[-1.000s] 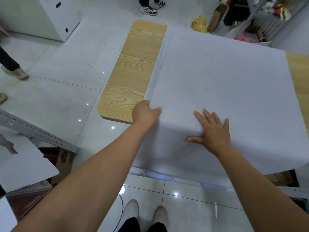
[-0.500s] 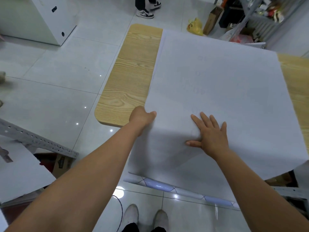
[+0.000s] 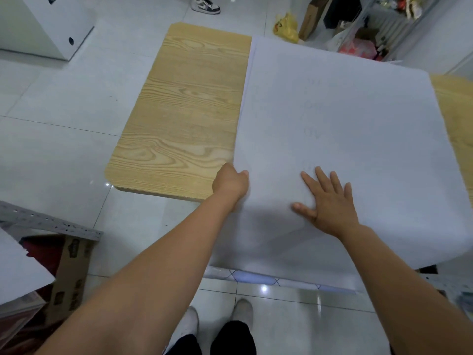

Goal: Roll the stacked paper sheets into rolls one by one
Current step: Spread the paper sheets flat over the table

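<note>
Hardly any shift from half a second back: same spots for both hands on the paper, view only tipped slightly.

Far left: white cabinet (image 3: 46, 24) on tiled floor. Near left: perforated metal rail (image 3: 51, 224), cardboard box (image 3: 69, 272) below it, loose white sheet (image 3: 18, 272) at frame edge.

Left of centre: wooden table (image 3: 184, 111), left half bare. Far beyond it: someone's sneaker (image 3: 206, 3).

At table's near edge: left hand (image 3: 230, 184), curled onto left edge of paper stack (image 3: 345, 137), thumb on top, other fingers tucked out of sight.

Bottom centre: wearer's own shoes (image 3: 243, 311) on floor. Just beyond them, under the overhang: paper roll (image 3: 256, 276) with crossed-line pattern, lying crosswise; on floor or on some support, cannot tell.

Far, past table: yellow plastic bag (image 3: 286, 26), brown carton (image 3: 311, 16) beside it.

Right of left hand: right hand (image 3: 330, 203), palm down on top sheet, fingers straight and spread, gripping nothing.

Paper stack: large white sheets flat over table's middle and right, near part drooping past near table edge, faint print showing through.

Far right: cluttered metal shelf (image 3: 384, 21). Right edge: strip of table wood beyond paper.
</note>
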